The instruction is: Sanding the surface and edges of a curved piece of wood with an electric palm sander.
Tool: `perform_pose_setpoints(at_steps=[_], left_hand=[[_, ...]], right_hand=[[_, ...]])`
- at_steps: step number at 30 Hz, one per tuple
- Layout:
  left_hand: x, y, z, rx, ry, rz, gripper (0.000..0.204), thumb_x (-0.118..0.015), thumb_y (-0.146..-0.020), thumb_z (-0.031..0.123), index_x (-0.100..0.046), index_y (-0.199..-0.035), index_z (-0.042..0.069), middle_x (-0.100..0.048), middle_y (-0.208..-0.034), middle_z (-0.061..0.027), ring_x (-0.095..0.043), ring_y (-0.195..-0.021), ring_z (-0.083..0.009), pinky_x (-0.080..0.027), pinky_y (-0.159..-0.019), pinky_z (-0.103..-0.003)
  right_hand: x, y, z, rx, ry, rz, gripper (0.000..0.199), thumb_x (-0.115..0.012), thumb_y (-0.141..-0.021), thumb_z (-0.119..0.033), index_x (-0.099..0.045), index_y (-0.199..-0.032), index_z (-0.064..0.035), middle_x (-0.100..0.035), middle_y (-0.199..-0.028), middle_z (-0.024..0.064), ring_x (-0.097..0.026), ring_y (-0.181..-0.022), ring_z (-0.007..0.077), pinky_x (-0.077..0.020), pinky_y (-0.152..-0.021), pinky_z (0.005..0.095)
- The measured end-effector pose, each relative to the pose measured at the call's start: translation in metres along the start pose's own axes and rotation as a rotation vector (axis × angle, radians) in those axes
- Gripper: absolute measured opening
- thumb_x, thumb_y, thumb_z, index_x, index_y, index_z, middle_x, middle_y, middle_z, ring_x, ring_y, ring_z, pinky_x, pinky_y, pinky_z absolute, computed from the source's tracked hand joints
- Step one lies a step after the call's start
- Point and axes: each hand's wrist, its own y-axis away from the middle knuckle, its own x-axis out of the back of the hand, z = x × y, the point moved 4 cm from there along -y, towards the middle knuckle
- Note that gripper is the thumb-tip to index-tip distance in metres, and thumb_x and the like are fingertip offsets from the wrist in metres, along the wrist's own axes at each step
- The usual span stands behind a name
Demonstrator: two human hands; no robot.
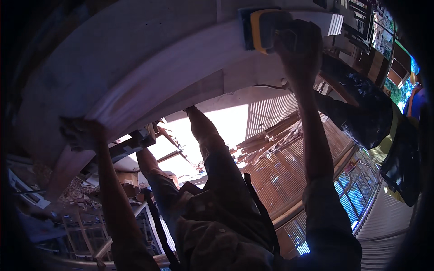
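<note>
A long pale wooden board [181,67] sweeps across the workbench [104,49] from far right to near left. My right hand [300,45] is closed around a power sander [264,29] with a yellow band and a dark body. The sander rests on the board near its far right end. At the board's near left part, my left hand [83,133] lies across it with the fingers over its edge, gripping it. Deep shade blurs the left fingers.
A cord [269,86] runs along the bench edge near my right forearm. To the right is a person in dark, stained clothing [361,99]. Wood strips [271,135] lie on the floor, with shavings [74,192] at lower left. My legs stand below the bench.
</note>
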Motion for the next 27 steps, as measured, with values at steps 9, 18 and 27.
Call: perform_pose_setpoints(at_steps=[9, 18, 27], left_hand=[[0.013, 0.0, 0.012, 0.054, 0.121, -0.028, 0.064, -0.017, -0.094, 0.052, -0.025, -0.147, 0.018, -0.027, -0.144, -0.0235, -0.027, -0.13, -0.0409, -0.017, -0.1, -0.064], [0.019, -0.003, -0.001, 0.071, 0.158, -0.042, 0.061, -0.022, -0.094, 0.048, -0.028, -0.145, 0.016, -0.027, -0.142, -0.0249, -0.026, -0.13, -0.0427, -0.016, -0.1, -0.066], [0.019, -0.004, 0.005, 0.096, 0.248, 0.016, 0.061, -0.022, -0.094, 0.051, -0.035, -0.143, 0.017, -0.028, -0.142, -0.0223, -0.022, -0.131, -0.0476, -0.013, -0.099, -0.07]], right_hand=[[-0.008, 0.045, -0.106, -0.002, -0.004, -0.024, 0.063, -0.081, -0.067, -0.028, -0.05, -0.118, -0.0079, -0.055, -0.106, 0.0125, -0.055, -0.103, 0.0292, -0.0515, -0.08, 0.0419], [-0.046, 0.12, -0.255, 0.154, -0.022, -0.149, 0.081, -0.081, -0.057, -0.032, -0.044, -0.125, -0.0094, -0.045, -0.101, 0.0144, -0.06, -0.082, 0.0283, -0.0568, -0.058, 0.0365], [-0.01, 0.082, -0.121, -0.18, -0.045, 0.022, 0.056, -0.082, -0.066, -0.025, -0.054, -0.109, -0.002, -0.057, -0.107, 0.0124, -0.059, -0.096, 0.0279, -0.0481, -0.085, 0.0394]])
